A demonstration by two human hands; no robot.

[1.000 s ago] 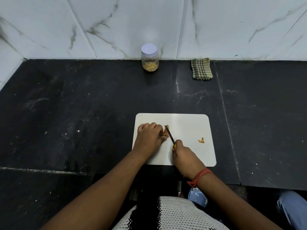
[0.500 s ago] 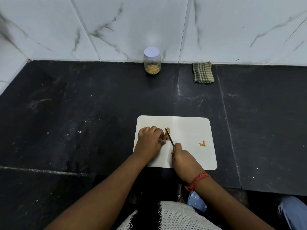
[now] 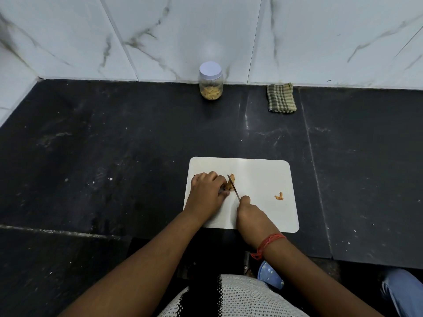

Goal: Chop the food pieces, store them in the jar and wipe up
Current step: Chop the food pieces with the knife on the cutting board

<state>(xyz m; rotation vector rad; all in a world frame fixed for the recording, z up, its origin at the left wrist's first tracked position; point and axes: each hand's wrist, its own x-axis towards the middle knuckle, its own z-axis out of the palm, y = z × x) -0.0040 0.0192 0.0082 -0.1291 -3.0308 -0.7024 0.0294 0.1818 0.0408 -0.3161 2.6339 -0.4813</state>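
So your left grip (image 3: pixel 207 191) pins the food piece (image 3: pixel 230 184) on the cutting board (image 3: pixel 258 177), right grip (image 3: pixel 251 216) clamped round the knife (image 3: pixel 233 187). Jar (image 3: pixel 210 81) sits at 12 o'clock, lid on.

White cutting board (image 3: pixel 263 179) is seen on black counter (image 3: pixel 114 156). Cloth (image 3: pixel 281 98) is checked green-beige. Jar (image 3: pixel 210 81) lid is white, wall (image 3: pixel 183 30) grey-veined white marble.
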